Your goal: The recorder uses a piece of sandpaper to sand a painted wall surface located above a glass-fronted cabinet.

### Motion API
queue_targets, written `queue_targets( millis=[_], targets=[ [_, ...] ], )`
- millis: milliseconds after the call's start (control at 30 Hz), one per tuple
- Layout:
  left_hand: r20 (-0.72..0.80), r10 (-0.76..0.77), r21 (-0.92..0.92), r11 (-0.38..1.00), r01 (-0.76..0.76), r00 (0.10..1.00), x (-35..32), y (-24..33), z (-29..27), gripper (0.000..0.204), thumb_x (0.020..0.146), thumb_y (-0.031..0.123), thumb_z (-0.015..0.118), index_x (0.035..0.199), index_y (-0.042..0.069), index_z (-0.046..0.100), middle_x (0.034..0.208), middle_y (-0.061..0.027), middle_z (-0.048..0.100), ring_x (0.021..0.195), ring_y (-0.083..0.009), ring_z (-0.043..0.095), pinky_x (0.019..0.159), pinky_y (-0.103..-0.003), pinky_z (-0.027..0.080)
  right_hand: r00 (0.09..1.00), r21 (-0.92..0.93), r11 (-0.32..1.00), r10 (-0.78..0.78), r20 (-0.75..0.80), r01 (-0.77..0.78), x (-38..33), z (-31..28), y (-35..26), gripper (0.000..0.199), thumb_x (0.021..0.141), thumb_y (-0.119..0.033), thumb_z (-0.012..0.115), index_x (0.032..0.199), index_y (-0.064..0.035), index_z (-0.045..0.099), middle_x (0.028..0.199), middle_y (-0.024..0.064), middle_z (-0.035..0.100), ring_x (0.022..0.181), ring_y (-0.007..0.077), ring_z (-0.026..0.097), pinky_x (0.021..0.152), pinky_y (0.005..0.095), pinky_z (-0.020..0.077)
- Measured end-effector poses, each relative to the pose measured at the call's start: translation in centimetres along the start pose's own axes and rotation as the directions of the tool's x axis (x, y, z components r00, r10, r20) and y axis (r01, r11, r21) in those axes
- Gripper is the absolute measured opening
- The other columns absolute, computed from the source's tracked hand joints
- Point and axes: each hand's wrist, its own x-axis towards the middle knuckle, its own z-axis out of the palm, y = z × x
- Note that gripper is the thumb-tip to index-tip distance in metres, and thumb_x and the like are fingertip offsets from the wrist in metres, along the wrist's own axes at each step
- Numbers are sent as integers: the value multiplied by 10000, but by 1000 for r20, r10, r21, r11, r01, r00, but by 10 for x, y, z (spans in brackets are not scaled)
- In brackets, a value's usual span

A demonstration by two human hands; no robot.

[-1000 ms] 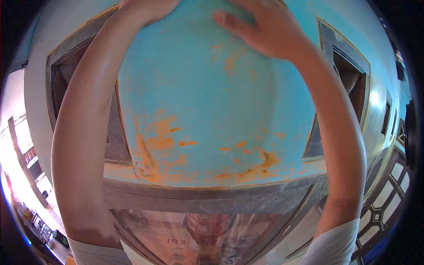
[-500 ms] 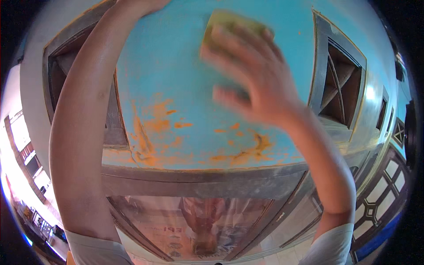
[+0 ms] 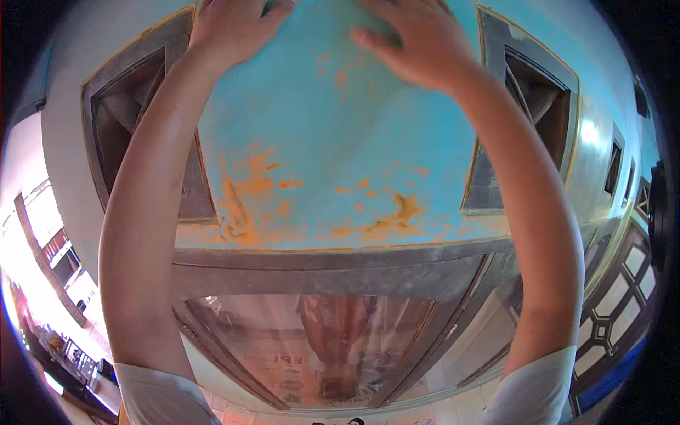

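A turquoise wall panel [image 3: 340, 142] with worn orange patches [image 3: 258, 173] fills the middle of the head view. High on its left side my left hand [image 3: 237, 28] rests against the surface, thumb apart from the palm and no object showing in it; its fingertips run past the upper edge. My right hand [image 3: 428, 42] is high on the panel's right side, thumb stretched out toward the middle. Its other fingers are cut off by the upper edge. The yellow sandpaper-like sheet seen under them earlier lies out of sight now.
Dark-framed openings flank the panel, a left one [image 3: 127, 113] and a right one [image 3: 538, 106]. A grey wooden beam [image 3: 340, 273] runs below, above a reflective glass pane [image 3: 262, 333]. Patterned dark doors [image 3: 609, 326] stand at far right, a bright opening [image 3: 46, 212] at far left.
My right hand has moved up the wall, taking the yellow sheet out of view and uncovering faint orange spots. More of my left hand shows at the top as the view has shifted.
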Motion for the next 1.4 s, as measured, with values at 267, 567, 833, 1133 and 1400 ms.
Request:
queue_targets(
  millis=[267, 567, 833, 1133, 1400],
  targets=[
    [-221, 295, -71, 946, -317, 929, -115, 1, 49, 686, 964, 411, 565, 1574, 201, 333, 1647, -47, 268, 1524, -305, 223, 1230, -548, 186, 833, 374, 847, -488, 262, 378, -160, 5, -92, 692, 847, -535, 669, 1478, -326, 475, 1597, -39, 368, 1474, 224, 332, 1231, 501, 252],
    [-121, 391, -28, 917, -397, 912, -86, -9, 35, 580, 1011, 350, 503, 1564, 256, 352, 1657, -41, 246, 1523, -307, 224, 1227, -556, 189, 866, 118, 881, -472, 166, 458, -75, 3, -32, 531, 931, -489, 585, 1450, -430, 490, 1602, -47, 363, 1472, 225, 347, 1220, 506, 266],
    [51, 213, -85, 974, -208, 976, -1, 5, 11, 627, 1060, 377, 413, 1591, 93, 237, 1660, -169, 168, 1538, -375, 124, 1254, -523, 91, 988, 22, 999, 23, 153, -27, 11, -23, 7, 531, 1072, -453, 377, 1551, -224, 383, 1649, 67, 270, 1528, 286, 211, 1246, 452, 188],
    [-683, 502, -221, 550, -806, 530, 26, 23, 66, 705, 1038, 463, 440, 1600, 104, 212, 1673, -161, 129, 1543, -382, 96, 1256, -527, 62, 933, -42, 933, 353, -66, -356, -11, -39, 122, 581, 1081, -503, 294, 1565, -189, 365, 1666, 74, 228, 1538, 273, 187, 1257, 426, 150],
    [-39, 213, 1, 977, -213, 976, 26, 86, 17, 741, 1025, 507, 427, 1607, 115, 191, 1679, -145, 120, 1545, -370, 96, 1258, -528, 54, 875, -76, 872, 484, -14, -483, -6, -40, 96, 656, 1040, -555, 359, 1563, -160, 364, 1664, 104, 224, 1542, 297, 175, 1254, 449, 158]
  ],
)
